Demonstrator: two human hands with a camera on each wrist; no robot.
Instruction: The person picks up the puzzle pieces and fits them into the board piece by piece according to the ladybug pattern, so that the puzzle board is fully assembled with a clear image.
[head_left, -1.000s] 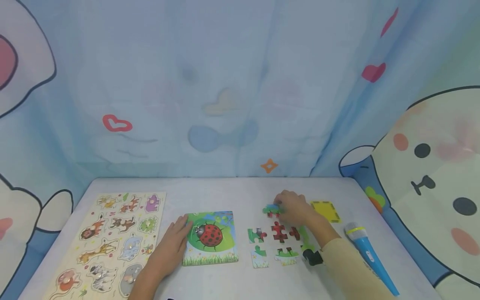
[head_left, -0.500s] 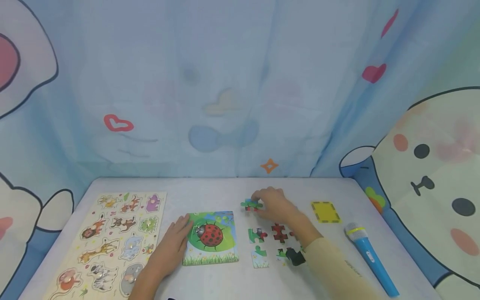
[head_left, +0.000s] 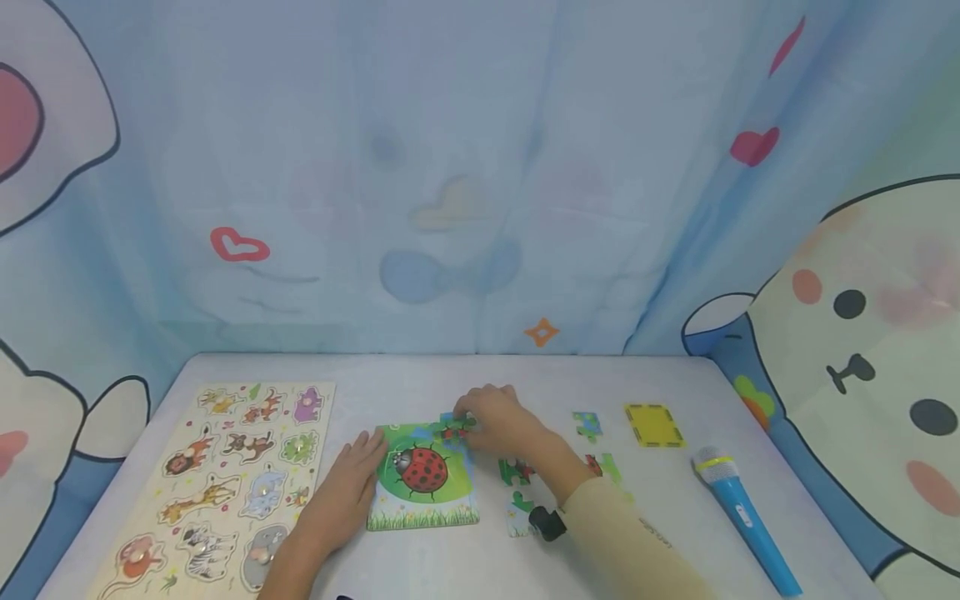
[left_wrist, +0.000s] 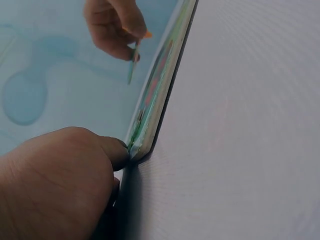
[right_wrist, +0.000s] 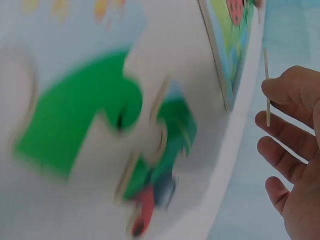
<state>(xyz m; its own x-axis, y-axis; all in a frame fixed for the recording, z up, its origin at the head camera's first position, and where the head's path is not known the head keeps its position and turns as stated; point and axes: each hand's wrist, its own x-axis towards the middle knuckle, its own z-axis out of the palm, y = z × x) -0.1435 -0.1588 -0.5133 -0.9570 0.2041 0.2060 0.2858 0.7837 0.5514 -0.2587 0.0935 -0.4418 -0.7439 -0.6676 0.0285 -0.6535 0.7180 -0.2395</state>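
Observation:
The square ladybug puzzle board (head_left: 424, 500) lies mid-table. My left hand (head_left: 341, 492) rests along its left side, fingers extended toward the upper left corner; in the left wrist view the thumb (left_wrist: 114, 152) touches a corner of the board. My right hand (head_left: 498, 423) pinches a jigsaw piece (head_left: 454, 427) between thumb and finger over the board's upper right part. Seen edge-on in the right wrist view, that thin piece (right_wrist: 267, 100) is held upright, its other fingers loosely bent. Loose puzzle pieces (head_left: 516, 472) lie right of the board, some hidden by my right arm.
A wooden animal peg board (head_left: 225, 467) fills the left of the table. To the right are a yellow square frame (head_left: 654, 425) and a blue toy microphone (head_left: 750, 521). Another loose piece (head_left: 588, 425) lies behind my right forearm. A patterned curtain (head_left: 450, 167) hangs behind.
My right hand has carried the pinched jigsaw piece leftward from among the loose pieces to over the board's upper right part. My left hand has stayed at the board's left edge.

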